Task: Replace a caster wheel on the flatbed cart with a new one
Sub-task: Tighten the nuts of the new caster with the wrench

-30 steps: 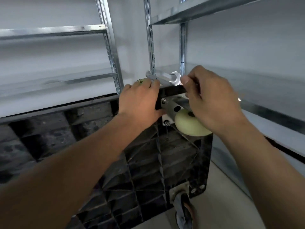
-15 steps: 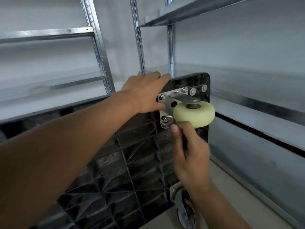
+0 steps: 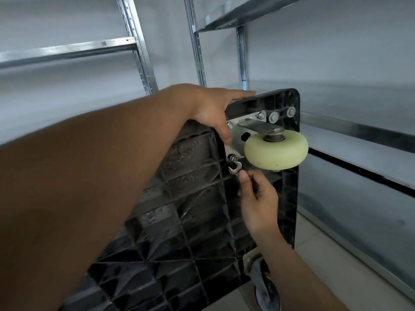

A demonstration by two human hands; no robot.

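- Black ribbed plastic flatbed cart (image 3: 190,209) stood up on edge, underside facing the camera, metal shelving racks (image 3: 139,48) behind.
- Pale yellow-green caster wheel (image 3: 276,151) up at the cart's top right corner, hanging off a silver metal mounting plate (image 3: 235,140) with bolts around it.
- Left hand (image 3: 213,108) draped over the cart's top edge, fingers fairly straight, thumb down by the plate.
- Right hand (image 3: 258,198) just below the wheel, grip pinching a small silver open-end wrench (image 3: 235,168), its head right at the plate's lower left bolt (image 3: 233,157).
- Old grey caster (image 3: 262,286) down at the bottom corner near the floor.
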